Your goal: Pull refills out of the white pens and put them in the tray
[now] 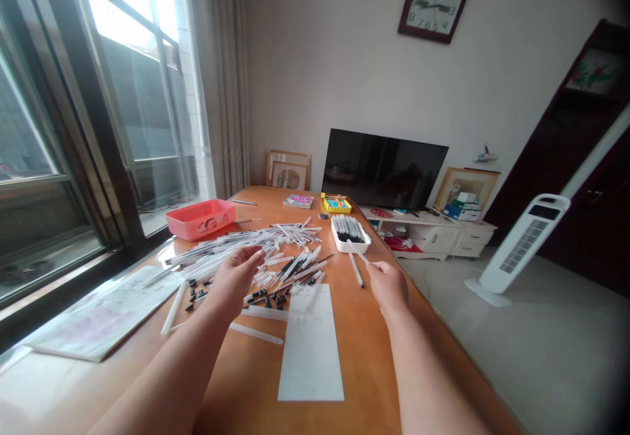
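Observation:
My right hand [388,285] pinches the near end of a pen [359,252] with a pale barrel; its far end reaches the front of a white tray [361,247]. Pens with black lower ends [348,228] lie side by side in that tray. Another pen [357,271] rests on the table just left of my right hand. Over the heap of clear pen parts [280,233], my left hand [241,272] has its thumb and fingers drawn together; whatever may be in them is hidden. Small black caps [268,302] and dark refills [298,264] are scattered beside it.
A red plastic basket [201,221] stands at the table's left edge. A paper strip [312,350] lies in front of me, a booklet [105,317] at left. Farther back are a yellow box [337,205] and a pink booklet [298,201]. The wooden table [374,363] ends at right.

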`<state>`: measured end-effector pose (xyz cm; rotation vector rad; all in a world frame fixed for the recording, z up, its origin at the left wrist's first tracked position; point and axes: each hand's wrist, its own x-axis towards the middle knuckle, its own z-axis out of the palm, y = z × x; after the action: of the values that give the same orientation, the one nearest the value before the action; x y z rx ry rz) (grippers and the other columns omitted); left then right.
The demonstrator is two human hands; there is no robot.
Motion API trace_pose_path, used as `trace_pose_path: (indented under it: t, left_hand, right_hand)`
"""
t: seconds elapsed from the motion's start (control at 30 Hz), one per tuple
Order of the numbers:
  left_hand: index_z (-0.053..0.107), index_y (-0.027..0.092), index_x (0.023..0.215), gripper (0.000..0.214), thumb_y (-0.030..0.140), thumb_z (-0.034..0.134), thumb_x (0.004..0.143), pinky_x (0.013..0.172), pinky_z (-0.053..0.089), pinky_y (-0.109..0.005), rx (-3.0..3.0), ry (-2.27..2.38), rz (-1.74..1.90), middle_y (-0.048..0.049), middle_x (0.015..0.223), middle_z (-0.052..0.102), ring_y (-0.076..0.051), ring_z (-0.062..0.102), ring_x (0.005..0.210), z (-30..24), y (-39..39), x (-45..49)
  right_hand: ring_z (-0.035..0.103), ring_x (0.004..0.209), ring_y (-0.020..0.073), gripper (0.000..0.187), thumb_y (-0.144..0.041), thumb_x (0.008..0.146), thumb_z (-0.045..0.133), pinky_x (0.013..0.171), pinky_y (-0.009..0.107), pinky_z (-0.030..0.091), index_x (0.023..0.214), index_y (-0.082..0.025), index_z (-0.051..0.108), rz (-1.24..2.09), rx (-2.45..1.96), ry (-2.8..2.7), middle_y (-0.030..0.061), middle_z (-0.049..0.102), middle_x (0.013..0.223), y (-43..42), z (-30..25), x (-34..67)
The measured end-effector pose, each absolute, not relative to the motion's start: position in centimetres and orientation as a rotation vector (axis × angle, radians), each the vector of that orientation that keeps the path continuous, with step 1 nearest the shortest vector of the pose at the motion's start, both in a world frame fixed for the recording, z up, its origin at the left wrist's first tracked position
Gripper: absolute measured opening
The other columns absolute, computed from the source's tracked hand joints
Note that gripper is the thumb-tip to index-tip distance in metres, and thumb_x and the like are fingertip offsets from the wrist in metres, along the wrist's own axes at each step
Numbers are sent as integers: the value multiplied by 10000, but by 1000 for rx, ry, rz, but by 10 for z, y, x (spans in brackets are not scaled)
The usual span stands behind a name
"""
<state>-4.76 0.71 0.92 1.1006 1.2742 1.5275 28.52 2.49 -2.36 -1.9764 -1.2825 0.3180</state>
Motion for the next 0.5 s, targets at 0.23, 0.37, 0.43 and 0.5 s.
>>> trace_pose_path:
  t: [0.23, 0.37, 0.43, 0.5]
  left_hand:
    - [715, 172, 994, 536, 572, 810, 649, 832, 465, -346, 1123, 1290, 1527, -91, 958, 736, -247, 664, 958, 7, 10, -51]
    - [722, 176, 963, 513, 572, 808, 649, 814, 461, -329, 1121, 1287, 1525, -83, 937, 737, -241, 663, 943, 6, 12, -52]
    - [725, 174, 951, 513, 574, 811, 641, 801, 462, -325, 1116, 1294, 1525, -84, 929, 737, -244, 662, 938, 5, 12, -52]
    - [725, 172, 951, 515, 576, 807, 643, 793, 460, -324, 1120, 1296, 1522, -84, 930, 736, -246, 661, 935, 4, 13, -53]
  right_hand:
    - [667, 761, 264, 350, -468, 853, 512, 574, 301, 370, 892, -236, 771, 288, -2193, -1260, 125, 753, 911, 34, -33, 297]
    - [679, 801, 258, 324, -441, 851, 523, 599, 292, 391, 884, -240, 776, 298, -2241, -1319, 132, 753, 937, 38, -39, 294]
    - [679, 795, 248, 311, -437, 842, 539, 596, 282, 390, 860, -237, 776, 311, -2249, -1357, 128, 754, 921, 40, -41, 293]
    - [674, 766, 233, 303, -435, 830, 555, 581, 271, 381, 848, -227, 776, 325, -2252, -1386, 125, 755, 900, 40, -42, 293]
